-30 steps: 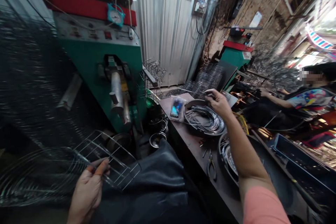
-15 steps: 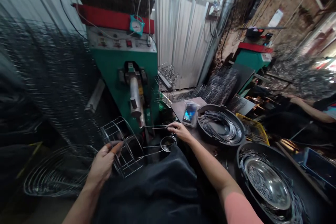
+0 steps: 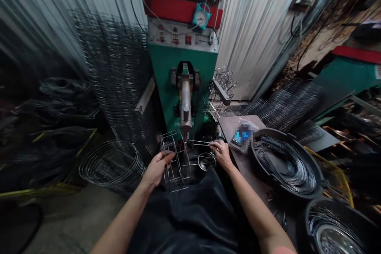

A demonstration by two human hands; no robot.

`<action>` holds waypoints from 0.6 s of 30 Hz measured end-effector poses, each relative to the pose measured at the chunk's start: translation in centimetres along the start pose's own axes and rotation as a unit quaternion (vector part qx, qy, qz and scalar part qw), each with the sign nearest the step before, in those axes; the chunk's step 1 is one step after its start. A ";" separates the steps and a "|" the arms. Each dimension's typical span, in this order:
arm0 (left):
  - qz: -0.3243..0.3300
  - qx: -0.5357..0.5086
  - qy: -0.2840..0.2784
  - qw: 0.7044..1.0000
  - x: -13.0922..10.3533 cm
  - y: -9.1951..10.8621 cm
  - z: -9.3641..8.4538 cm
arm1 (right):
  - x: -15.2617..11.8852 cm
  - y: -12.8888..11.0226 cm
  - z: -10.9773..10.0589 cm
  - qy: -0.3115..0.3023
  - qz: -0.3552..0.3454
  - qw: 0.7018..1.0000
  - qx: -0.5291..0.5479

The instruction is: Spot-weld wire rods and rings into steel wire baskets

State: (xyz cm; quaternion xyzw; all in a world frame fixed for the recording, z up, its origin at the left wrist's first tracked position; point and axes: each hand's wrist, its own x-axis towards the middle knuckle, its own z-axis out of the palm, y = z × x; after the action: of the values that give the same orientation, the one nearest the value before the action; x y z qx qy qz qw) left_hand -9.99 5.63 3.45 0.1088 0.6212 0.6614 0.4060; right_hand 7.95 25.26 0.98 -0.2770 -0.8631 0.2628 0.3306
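Observation:
My left hand [image 3: 157,168] is closed on a wire frame [image 3: 178,178], a small cage of crossed metal rods, with an orange-brown covering on a fingertip. The frame stands tilted just below and left of the electrode arm [image 3: 186,105] of a green spot welder [image 3: 160,67]. To the right, my right hand [image 3: 220,154] pinches a thin U-shaped wire piece [image 3: 198,143]; its far end reaches the tip of the electrode arm. Whether wire and frame touch there, I cannot tell. Under the right hand, a round metal ring [image 3: 206,161] with rods sits above my dark apron [image 3: 184,214].
Tall stacks of wire grids [image 3: 113,71] and a coiled wire basket [image 3: 111,164] stand left. Right of me, a table [image 3: 253,168] bears a bagged phone [image 3: 242,135] and a black tub [image 3: 320,184] of bent wires. A second tub [image 3: 309,226] holds a metal bowl [image 3: 336,242].
My view has turned left, so the welder, table and tubs appear farther right. My left hand has brought the wire frame a little nearer the electrode. Both hands keep their holds.

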 end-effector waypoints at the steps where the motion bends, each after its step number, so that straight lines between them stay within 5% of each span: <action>1: -0.004 0.001 0.004 1.000 0.1 -0.1 -0.1 | 0.2 0.1 0.0 0.011 0.008 1.000 0.005; 15: -0.003 0.031 0.029 0.999 -0.9 -0.4 -0.3 | -2.6 -0.6 -0.3 0.064 0.063 0.991 0.101; 18: -0.004 0.027 0.016 1.000 -0.8 -0.8 -0.3 | -2.2 -0.5 0.1 0.032 0.045 0.994 0.099</action>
State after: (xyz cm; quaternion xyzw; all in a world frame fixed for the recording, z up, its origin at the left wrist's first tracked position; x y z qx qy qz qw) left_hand -9.36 4.85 2.95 0.1068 0.6453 0.6448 0.3955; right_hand 9.08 23.47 0.28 -0.2897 -0.8082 0.3528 0.3720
